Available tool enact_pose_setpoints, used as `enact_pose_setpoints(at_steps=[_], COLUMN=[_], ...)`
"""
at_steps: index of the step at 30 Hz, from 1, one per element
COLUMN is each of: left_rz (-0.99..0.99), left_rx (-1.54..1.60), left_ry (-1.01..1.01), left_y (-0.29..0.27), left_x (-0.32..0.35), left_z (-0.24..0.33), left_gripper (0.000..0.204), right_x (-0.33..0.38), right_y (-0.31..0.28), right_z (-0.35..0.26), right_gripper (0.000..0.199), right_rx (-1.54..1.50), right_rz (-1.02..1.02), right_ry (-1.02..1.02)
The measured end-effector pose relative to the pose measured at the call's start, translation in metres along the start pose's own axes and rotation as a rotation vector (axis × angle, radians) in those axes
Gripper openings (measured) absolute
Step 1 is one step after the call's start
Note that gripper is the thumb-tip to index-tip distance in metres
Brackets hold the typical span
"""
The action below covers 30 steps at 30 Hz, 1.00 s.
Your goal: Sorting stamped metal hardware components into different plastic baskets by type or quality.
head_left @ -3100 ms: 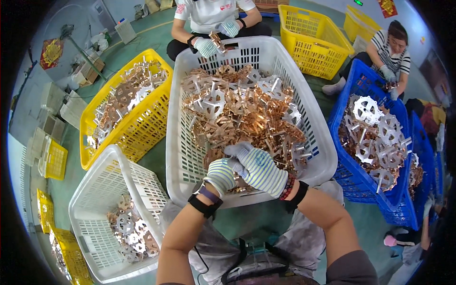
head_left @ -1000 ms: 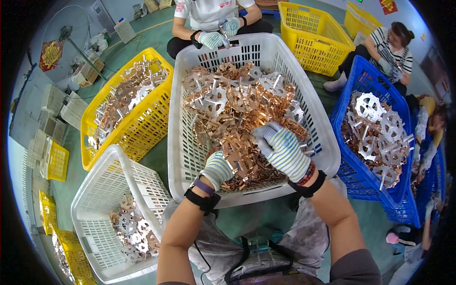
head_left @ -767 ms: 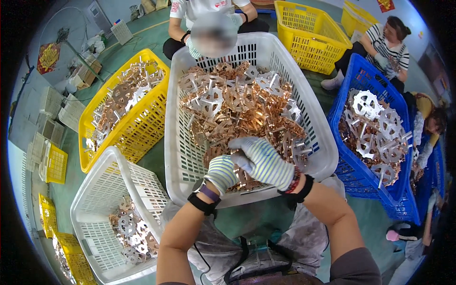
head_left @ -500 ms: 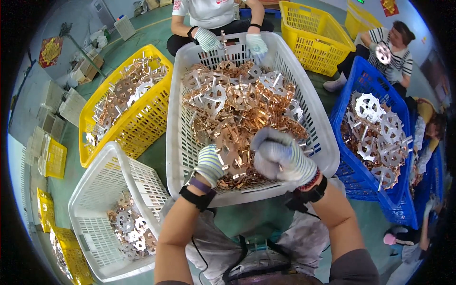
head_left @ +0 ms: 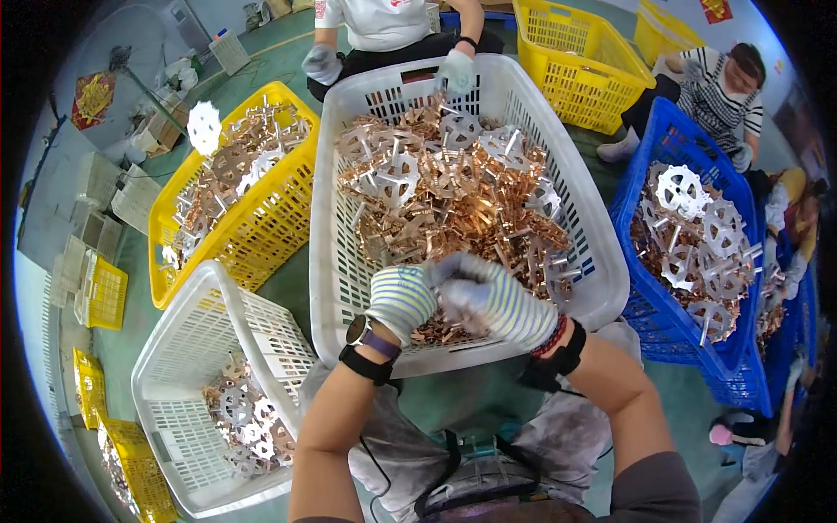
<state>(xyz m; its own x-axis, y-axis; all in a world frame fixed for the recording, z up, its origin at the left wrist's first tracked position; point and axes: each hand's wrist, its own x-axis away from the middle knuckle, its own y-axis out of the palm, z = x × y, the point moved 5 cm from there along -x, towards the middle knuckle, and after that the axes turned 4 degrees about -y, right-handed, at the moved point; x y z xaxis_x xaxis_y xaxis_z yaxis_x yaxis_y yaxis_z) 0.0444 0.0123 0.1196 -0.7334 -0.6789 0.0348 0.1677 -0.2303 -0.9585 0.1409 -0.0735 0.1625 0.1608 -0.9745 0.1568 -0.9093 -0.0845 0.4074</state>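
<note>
My left hand (head_left: 403, 302), in a striped knit glove, is closed at the near end of a large white basket (head_left: 602, 253). My right hand (head_left: 510, 305), gloved alike, meets it fingertip to fingertip with curled, slightly blurred fingers. Whatever lies between them is hidden by the gloves. Beneath and beyond my hands is a heap of copper-coloured and silver toothed metal discs (head_left: 453, 187), many with short pins, tangled with copper-coloured scraps.
A co-worker's gloved hand (head_left: 457, 71) rests at the basket's far rim. Yellow (head_left: 253, 231) and white (head_left: 179, 366) baskets of metal parts stand left, blue baskets (head_left: 697, 318) right. One silver disc (head_left: 204, 128) shows above the yellow basket. Another person (head_left: 728, 91) sits far right.
My hands have come together, the left moving right and the right slightly left. The co-worker's hand at the far left rim has moved away, without its part. A silver disc has appeared above the yellow basket.
</note>
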Motion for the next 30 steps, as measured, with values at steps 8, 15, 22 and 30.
enact_pose_setpoints(at_steps=[8, 15, 22, 30], left_rz=[0.254, 0.104, 0.228, 0.058], left_rx=[0.231, 0.166, 0.374, -0.134], left_ry=[0.166, 0.146, 0.236, -0.047], left_y=[0.014, 0.026, 0.052, 0.003], left_x=[0.007, 0.01, 0.009, -0.006], left_z=[-0.019, 0.011, -0.006, -0.001], left_gripper=[0.017, 0.019, 0.02, 0.022], right_x=[0.01, -0.007, -0.008, -0.005], right_y=[-0.016, -0.027, -0.012, -0.009], right_z=[-0.024, -0.023, -0.022, 0.008], right_gripper=[0.007, 0.032, 0.034, 0.018], right_rx=[-0.349, 0.78, 1.026, 0.034], right_rz=[-0.143, 0.187, 0.154, -0.019], right_ry=[-0.165, -0.803, -0.858, -0.08])
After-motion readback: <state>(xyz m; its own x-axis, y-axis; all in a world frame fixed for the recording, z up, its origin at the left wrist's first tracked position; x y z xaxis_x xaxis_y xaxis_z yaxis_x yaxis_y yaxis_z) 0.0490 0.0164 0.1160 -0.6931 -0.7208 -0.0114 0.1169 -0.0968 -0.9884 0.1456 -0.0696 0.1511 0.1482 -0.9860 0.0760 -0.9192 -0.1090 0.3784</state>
